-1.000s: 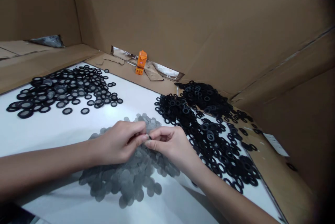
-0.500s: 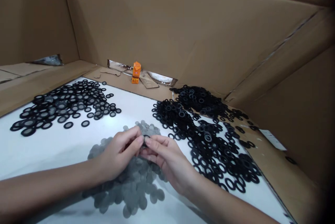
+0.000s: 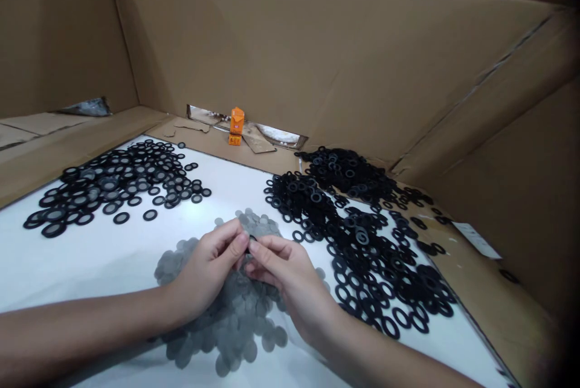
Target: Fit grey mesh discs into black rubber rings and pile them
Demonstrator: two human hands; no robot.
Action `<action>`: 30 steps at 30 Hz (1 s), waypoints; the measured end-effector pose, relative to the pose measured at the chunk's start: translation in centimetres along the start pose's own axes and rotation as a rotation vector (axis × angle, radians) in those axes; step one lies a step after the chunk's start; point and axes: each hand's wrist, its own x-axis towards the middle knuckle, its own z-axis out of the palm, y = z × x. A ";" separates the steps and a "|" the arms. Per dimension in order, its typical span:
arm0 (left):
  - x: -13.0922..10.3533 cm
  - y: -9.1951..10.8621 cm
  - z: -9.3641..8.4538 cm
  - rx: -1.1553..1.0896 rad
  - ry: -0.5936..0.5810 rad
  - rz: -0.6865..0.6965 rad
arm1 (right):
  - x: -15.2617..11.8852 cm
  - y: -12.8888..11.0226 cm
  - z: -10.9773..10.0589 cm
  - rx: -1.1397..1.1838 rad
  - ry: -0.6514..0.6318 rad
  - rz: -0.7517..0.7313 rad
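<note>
Between the fingertips of both hands is a small black rubber ring [image 3: 252, 237], mostly covered by the fingers. My left hand [image 3: 216, 261] pinches it from the left, thumb against forefinger. From the right, my right hand [image 3: 283, 270] grips the same ring with its thumb and forefinger. Whether a disc sits inside the ring is hidden. Under the hands lies a spread of thin grey mesh discs [image 3: 235, 321]. Loose black rings [image 3: 376, 267] are heaped to the right. At the back left lie many black rings with grey discs in their middles [image 3: 122, 179].
All this lies on a white board [image 3: 104, 267] inside a tall cardboard box [image 3: 281, 43]. A small orange carton [image 3: 236, 122] stands near a slot in the back wall. A white paper label [image 3: 476, 240] lies by the right wall.
Both hands keep their pinch on the ring, with the fingertips drawn slightly closer around it. The view has shifted a little.
</note>
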 end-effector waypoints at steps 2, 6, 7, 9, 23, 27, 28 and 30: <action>0.2 0.1 -0.2 0.006 -0.056 -0.002 | 0.0 -0.2 -0.1 -0.045 0.000 -0.015; 1.2 0.3 -1.4 0.108 -0.209 0.000 | 0.9 -1.0 -1.3 -0.298 -0.091 -0.153; 1.5 0.2 -1.7 0.180 -0.237 0.041 | 1.1 -1.3 -1.7 -0.374 -0.108 -0.180; 2.0 0.0 -2.2 0.345 -0.275 0.166 | 1.4 -1.7 -2.3 -0.554 -0.091 -0.261; 1.5 -0.2 -2.2 0.268 -0.318 0.223 | 0.2 -2.2 -1.8 -1.068 -0.082 -0.535; 1.0 0.1 -1.1 -0.071 -0.195 0.027 | 0.5 -1.1 -1.0 -0.734 -0.094 -0.372; 0.9 0.1 -0.9 -0.131 -0.164 -0.002 | 0.5 -0.7 -0.8 -0.638 -0.093 -0.336; 0.8 0.1 -0.6 -0.190 -0.124 -0.020 | 0.5 0.0 -0.5 -0.512 -0.065 -0.331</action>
